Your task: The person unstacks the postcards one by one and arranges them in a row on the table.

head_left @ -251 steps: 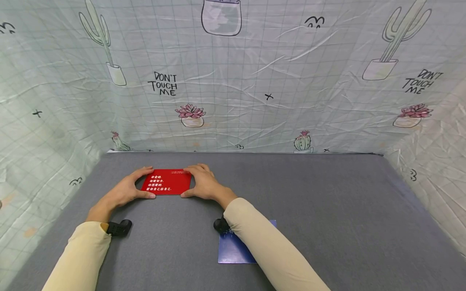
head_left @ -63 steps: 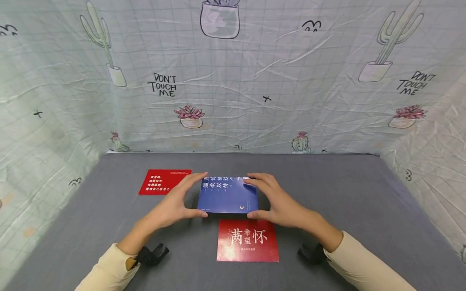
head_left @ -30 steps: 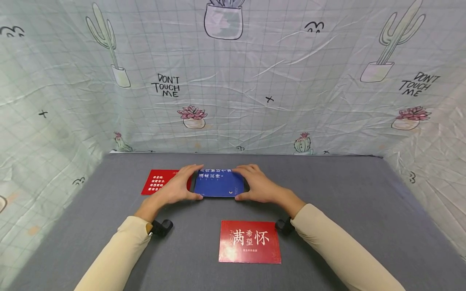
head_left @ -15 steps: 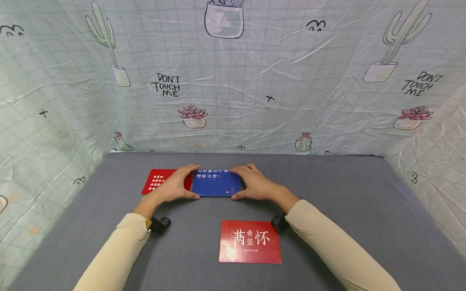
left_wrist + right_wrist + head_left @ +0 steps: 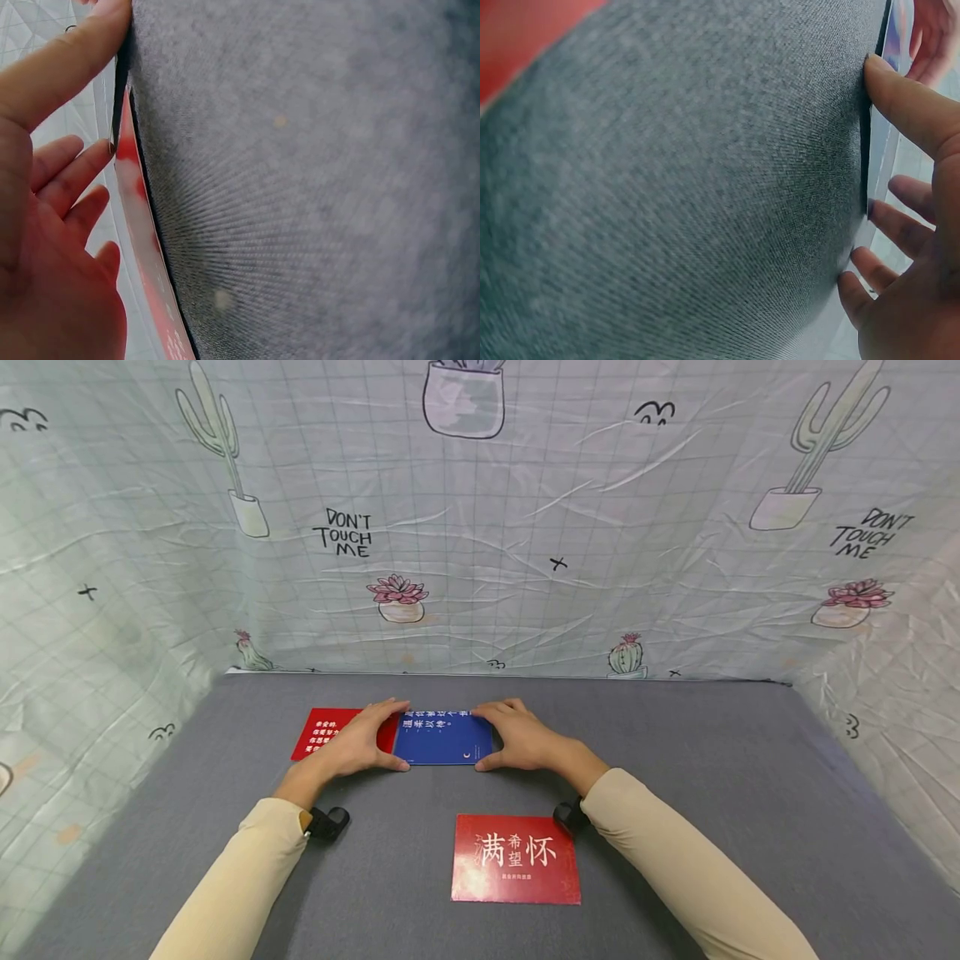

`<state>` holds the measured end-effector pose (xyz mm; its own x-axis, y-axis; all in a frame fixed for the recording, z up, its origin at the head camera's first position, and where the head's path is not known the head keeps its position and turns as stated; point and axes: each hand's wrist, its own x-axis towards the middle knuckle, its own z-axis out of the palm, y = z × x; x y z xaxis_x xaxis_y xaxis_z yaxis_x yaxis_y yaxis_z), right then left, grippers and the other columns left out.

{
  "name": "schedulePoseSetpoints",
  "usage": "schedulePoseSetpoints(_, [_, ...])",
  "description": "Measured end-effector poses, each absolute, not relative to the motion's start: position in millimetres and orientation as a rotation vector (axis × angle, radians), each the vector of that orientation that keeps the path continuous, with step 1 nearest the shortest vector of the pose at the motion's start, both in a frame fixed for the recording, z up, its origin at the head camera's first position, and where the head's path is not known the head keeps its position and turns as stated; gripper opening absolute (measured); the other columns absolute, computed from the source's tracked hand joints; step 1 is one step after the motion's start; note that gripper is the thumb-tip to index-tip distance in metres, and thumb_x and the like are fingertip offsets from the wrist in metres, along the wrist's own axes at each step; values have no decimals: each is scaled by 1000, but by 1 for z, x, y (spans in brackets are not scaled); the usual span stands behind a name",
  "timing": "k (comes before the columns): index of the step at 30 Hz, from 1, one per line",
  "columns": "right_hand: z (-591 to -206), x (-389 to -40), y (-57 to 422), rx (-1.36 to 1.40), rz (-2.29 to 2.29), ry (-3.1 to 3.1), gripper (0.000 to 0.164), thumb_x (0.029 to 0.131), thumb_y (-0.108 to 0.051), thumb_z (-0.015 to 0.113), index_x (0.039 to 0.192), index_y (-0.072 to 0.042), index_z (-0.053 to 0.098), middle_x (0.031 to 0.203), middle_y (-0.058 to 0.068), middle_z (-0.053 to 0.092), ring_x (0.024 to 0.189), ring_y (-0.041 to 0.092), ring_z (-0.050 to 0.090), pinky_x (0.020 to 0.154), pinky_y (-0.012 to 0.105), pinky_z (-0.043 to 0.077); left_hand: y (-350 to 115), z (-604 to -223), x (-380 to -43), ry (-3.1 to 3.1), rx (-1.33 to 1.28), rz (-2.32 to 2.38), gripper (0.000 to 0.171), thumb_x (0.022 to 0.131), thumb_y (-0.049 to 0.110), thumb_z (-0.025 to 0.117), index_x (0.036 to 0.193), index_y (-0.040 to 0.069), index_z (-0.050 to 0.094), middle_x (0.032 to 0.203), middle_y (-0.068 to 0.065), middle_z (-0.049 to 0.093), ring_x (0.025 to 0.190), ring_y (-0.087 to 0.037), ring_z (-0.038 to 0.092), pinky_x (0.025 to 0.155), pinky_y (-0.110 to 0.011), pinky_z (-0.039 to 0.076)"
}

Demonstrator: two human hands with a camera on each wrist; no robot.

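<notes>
A blue postcard [image 5: 442, 745] with white Chinese characters and a small moon lies near the back of the grey table, left of centre. My left hand [image 5: 354, 747] holds its left corners, thumb at the near edge and fingers at the far one. On the opposite side my right hand [image 5: 528, 741] grips the right corners the same way. Directly left of it lies a red postcard [image 5: 322, 731] with white writing, partly hidden behind my left hand. In the left wrist view, the thumb [image 5: 67, 64] touches the table edge-on beside the cards.
Another red postcard [image 5: 515, 881], with large white characters, lies closer to the front, in line with my right forearm. A pale cloth [image 5: 480, 543] printed with cacti hangs behind the grey tabletop [image 5: 675, 827] and at both sides.
Both hands have gone from the left red postcard to the blue one, lifting it off the front red postcard and setting it farther back. Over the last second it slid left against the left red postcard.
</notes>
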<state>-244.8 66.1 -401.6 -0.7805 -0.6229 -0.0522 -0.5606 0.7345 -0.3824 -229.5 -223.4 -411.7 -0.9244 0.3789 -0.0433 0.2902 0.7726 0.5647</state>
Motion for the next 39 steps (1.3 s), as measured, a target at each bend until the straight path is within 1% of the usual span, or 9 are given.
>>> schedulePoseSetpoints(4, [-401,-245,66,-943,-527,2752,82,79,-42,76,146,-12,39,148,8,37,135,33,24,109,54,23,-223,-412,-230,2820,530,847,95,69,31,85,147,8,36,152,-23,25,137,-46,17,106,-65,18])
schedulePoseSetpoints(10, [-401,-245,66,-943,-522,2750,82,79,-42,76,146,-12,39,149,7,36,136,33,24,108,54,23,-223,-412,-230,2836,527,835,95,69,30,85,146,7,36,151,-24,25,138,-46,17,108,-62,15])
schedulePoseSetpoints(17, [-403,-247,66,-934,-488,2756,81,80,-42,75,146,-12,39,150,7,35,136,32,24,108,54,23,-223,-413,-231,2841,560,837,96,68,29,86,146,5,36,151,-24,27,139,-44,17,111,-56,11])
schedulePoseSetpoints(25, [-402,-247,66,-928,-477,2753,81,81,-43,74,146,-11,39,152,7,32,137,32,22,108,54,22,-222,-412,-231,2842,544,831,95,68,29,86,146,6,37,151,-24,26,138,-46,17,110,-59,12])
schedulePoseSetpoints(39, [-401,-246,65,-930,-459,2751,79,82,-42,74,146,-11,39,151,7,32,137,32,23,108,54,23,-223,-413,-232,2841,555,829,96,68,30,86,146,7,36,151,-24,26,138,-46,17,109,-60,14])
